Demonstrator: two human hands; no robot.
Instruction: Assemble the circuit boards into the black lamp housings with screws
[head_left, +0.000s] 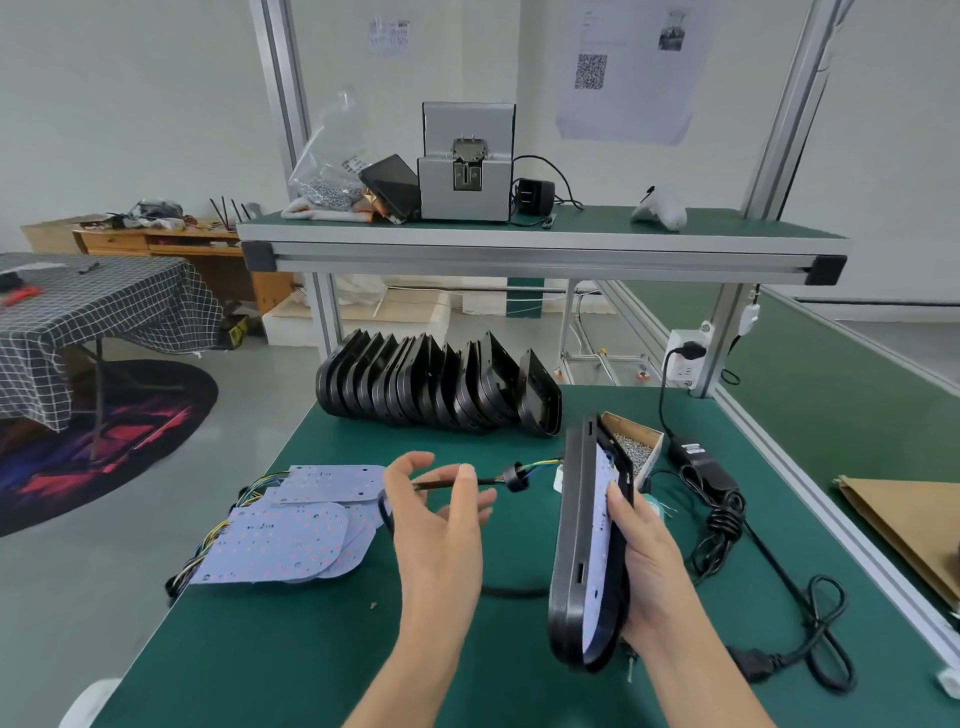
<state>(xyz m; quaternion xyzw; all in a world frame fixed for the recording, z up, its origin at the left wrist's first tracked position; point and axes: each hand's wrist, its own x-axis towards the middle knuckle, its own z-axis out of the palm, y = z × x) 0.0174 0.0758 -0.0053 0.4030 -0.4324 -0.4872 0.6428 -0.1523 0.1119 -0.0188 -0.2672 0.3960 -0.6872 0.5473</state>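
While both hands grip, left (441, 514) one cable (483, 483), right (644, 561) one housing (582, 561), roughly four loose boards (291, 535)

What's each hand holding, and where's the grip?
Left hand pinches the black cable just behind its ring grommet. Right hand grips the black plastic lamp housing along its right edge.

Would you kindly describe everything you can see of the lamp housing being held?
The housing is a black, plastic-looking shell with rounded corners and a raised rim, held on edge above the green table. A pale circuit board sits inside. The right hand grips its open side, fingers on the board. Coloured wires leave its top towards the left hand.
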